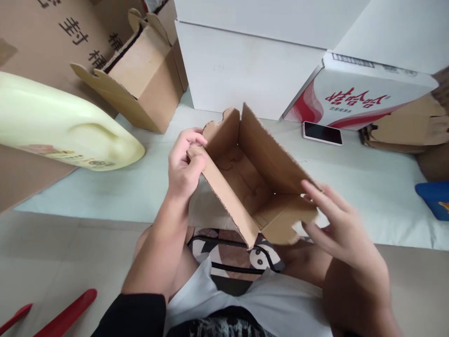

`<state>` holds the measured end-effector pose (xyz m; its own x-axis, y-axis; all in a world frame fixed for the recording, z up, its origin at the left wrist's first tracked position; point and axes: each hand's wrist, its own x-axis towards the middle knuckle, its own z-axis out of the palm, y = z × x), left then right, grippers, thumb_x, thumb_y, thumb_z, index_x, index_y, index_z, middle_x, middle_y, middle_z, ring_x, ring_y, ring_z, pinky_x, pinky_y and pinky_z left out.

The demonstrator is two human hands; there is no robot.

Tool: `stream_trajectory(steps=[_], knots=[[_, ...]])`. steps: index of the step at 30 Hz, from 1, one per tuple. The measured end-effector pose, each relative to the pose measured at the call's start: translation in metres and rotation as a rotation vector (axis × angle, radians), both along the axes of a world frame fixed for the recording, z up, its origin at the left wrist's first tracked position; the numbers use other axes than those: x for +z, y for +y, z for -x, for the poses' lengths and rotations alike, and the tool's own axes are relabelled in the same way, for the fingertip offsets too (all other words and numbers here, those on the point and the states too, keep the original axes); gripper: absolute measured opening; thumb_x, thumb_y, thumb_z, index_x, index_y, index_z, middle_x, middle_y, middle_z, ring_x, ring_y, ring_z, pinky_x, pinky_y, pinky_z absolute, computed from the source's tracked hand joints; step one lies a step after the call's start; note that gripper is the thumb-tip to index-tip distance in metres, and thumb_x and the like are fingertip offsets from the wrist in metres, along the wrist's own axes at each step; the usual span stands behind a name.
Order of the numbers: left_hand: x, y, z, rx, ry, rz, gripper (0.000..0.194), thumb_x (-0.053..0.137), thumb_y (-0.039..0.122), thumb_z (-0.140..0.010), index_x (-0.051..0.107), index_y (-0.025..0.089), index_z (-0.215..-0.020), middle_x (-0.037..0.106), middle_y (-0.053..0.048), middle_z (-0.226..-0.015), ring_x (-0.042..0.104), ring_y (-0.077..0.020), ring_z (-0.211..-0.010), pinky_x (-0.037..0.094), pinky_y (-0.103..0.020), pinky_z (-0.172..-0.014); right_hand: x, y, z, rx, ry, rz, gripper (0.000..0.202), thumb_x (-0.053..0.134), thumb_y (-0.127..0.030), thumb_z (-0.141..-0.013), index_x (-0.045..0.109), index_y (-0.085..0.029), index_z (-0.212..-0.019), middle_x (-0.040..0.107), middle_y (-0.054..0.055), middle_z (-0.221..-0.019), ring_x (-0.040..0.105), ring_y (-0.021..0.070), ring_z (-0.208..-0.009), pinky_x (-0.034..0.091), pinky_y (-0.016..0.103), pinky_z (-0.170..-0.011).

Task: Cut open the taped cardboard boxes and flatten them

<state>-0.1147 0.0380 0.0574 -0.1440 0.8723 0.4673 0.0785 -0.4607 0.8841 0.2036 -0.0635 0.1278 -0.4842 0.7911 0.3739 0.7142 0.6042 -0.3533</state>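
A brown cardboard box (pixel 270 150), open at the top, is held tilted above my lap. I can see down to its bottom, where flaps interlock. My left hand (pixel 185 164) grips its left corner, thumb on the outer wall's edge and fingers curled round behind. At the right end my right hand (pixel 336 220) has its fingers spread along the box's right corner, the fingertips touching the far wall's edge near a notched flap. Part of that hand is behind the cardboard.
A pale yellow bottle (pixel 70 126) lies at left. Behind are another cardboard box (pixel 150 79), a white box (pixel 238 70) and a red-and-white carton (pixel 358 93). A phone (pixel 322 134) lies on the pale green cloth (pixel 368 187). A blue item (pixel 435 199) sits far right.
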Motion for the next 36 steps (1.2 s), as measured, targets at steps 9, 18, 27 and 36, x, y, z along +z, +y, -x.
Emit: stream_trajectory(steps=[9,18,27,36], knots=[[-0.008,0.008,-0.01,-0.187,-0.1,-0.061,0.042,0.061,0.062,-0.096,0.052,0.032,-0.123,0.076,0.0,-0.098,0.076,-0.0235,-0.104,0.051,-0.052,-0.118,-0.067,0.024,0.015,-0.314,0.374,-0.067,0.052,0.071,-0.037,-0.094,0.057,-0.034,-0.144,0.069,0.008,-0.117,0.067,0.0255,-0.098,0.061,0.045,-0.084],[-0.019,0.005,-0.012,0.03,0.283,-0.076,0.062,0.067,0.057,-0.097,0.044,0.033,-0.149,0.066,-0.011,-0.14,0.069,-0.0259,-0.123,0.06,-0.04,-0.099,-0.079,0.03,0.023,0.067,0.594,0.009,0.047,0.055,-0.032,-0.1,0.061,-0.035,-0.146,0.072,0.007,-0.136,0.068,0.0291,-0.132,0.051,0.061,-0.121],[-0.005,0.001,-0.01,0.014,0.682,-0.176,0.043,0.041,0.041,-0.109,0.076,0.024,-0.128,0.068,-0.008,-0.148,0.065,-0.0264,-0.134,0.051,-0.045,-0.119,-0.085,0.023,0.025,-0.008,0.822,0.175,0.038,0.054,-0.053,-0.097,0.066,-0.038,-0.129,0.061,0.004,-0.152,0.057,0.0355,-0.146,0.044,0.066,-0.124],[-0.009,0.008,0.018,0.177,0.352,-0.008,0.058,0.057,0.064,-0.098,0.077,0.016,-0.126,0.068,-0.011,-0.148,0.059,-0.0281,-0.142,0.038,-0.044,-0.131,-0.105,0.041,0.037,-0.164,0.994,0.821,0.084,0.041,-0.087,-0.09,0.029,-0.035,-0.155,0.056,0.014,-0.158,0.065,0.0354,-0.135,0.055,0.063,-0.111]])
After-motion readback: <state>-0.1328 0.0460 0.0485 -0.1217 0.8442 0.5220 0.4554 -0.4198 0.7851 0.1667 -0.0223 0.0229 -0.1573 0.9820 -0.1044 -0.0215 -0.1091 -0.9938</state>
